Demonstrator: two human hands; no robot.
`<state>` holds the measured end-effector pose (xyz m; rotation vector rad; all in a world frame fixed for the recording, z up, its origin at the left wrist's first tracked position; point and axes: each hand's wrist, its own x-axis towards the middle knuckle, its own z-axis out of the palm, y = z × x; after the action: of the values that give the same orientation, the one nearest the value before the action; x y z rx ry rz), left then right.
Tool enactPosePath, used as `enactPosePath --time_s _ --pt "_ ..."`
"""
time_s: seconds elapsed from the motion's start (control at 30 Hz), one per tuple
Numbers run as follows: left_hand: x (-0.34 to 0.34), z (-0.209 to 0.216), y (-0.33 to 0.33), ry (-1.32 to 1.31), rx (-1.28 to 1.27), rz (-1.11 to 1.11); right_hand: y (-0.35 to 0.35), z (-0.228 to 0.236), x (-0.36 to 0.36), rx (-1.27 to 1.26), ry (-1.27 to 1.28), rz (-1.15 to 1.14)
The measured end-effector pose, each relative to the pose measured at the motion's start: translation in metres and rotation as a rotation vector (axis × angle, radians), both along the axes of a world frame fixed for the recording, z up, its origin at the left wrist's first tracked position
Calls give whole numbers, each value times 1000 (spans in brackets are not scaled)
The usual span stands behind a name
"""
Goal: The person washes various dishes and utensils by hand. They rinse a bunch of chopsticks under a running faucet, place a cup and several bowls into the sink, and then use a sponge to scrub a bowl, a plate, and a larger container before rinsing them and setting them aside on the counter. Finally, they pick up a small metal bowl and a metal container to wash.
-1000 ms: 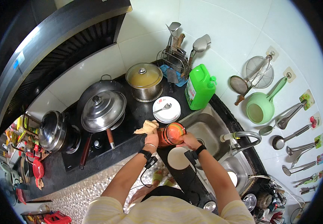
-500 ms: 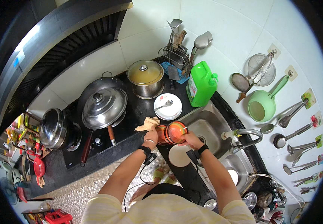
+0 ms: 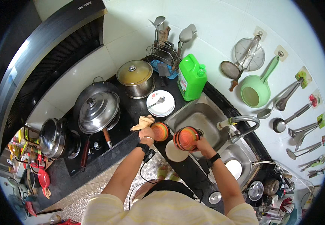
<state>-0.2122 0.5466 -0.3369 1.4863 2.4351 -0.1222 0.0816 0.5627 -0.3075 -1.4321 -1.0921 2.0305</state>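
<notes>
My left hand (image 3: 146,134) is closed at the left rim of an orange-and-green striped bowl (image 3: 160,131), which is beside the counter's sink edge. Just beyond the fingers of that hand lies a crumpled tan cloth (image 3: 143,122). My right hand (image 3: 204,146) grips a second striped bowl, orange inside with a dark rim (image 3: 186,138); more dark rims show at its edge, so it may be a stack. That bowl is tilted over the near left edge of the steel sink (image 3: 211,112). Below it a round cream plate or lid (image 3: 176,152) lies on the counter.
Stacked white plates with a spoon (image 3: 161,103) stand behind the cloth. A green jug (image 3: 193,77), a lidded pot (image 3: 134,80) and a utensil rack (image 3: 164,54) line the wall. A faucet (image 3: 241,122) reaches over the sink. Covered woks (image 3: 98,112) sit on the stove.
The striped bowls, close together before, are now apart: the right hand's has moved right, while the other stays by my left hand. The whole view has shifted slightly.
</notes>
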Motion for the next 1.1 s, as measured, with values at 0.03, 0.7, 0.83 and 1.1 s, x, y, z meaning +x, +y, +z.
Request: enactPosePath --time_s 0.03,0.7,0.83,1.1 --pt "-1 -2 1 -12 18 -10 -3 0 3 30 -38 18" --pt "-3 -8 -21 -162 9 116 35 24 -33 401 -644 731" --pt "-5 -8 -20 -179 40 77 64 22 -54 554 -259 551" --pt "-2 -12 -1 -148 26 -144 95 -27 -103 537 -284 786"
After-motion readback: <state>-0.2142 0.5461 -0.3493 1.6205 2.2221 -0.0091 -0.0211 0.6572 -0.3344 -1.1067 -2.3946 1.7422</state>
